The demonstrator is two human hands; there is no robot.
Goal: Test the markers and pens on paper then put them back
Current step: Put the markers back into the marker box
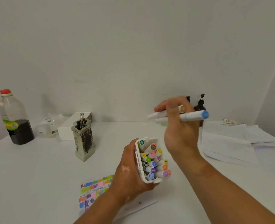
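Our left hand (130,173) holds the white marker box (151,160) tight. Our right hand (180,125) grips two markers (190,117) up above it.

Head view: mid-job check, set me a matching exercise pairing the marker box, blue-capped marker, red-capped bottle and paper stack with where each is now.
Things:
1 marker box
2 blue-capped marker
3 red-capped bottle
4 paper stack

Places:
A far left on the table
B gripped in the right hand
C on the table's right side
D gripped in the left hand

Pairs: 1-D, 2-B, 3-A, 4-C.
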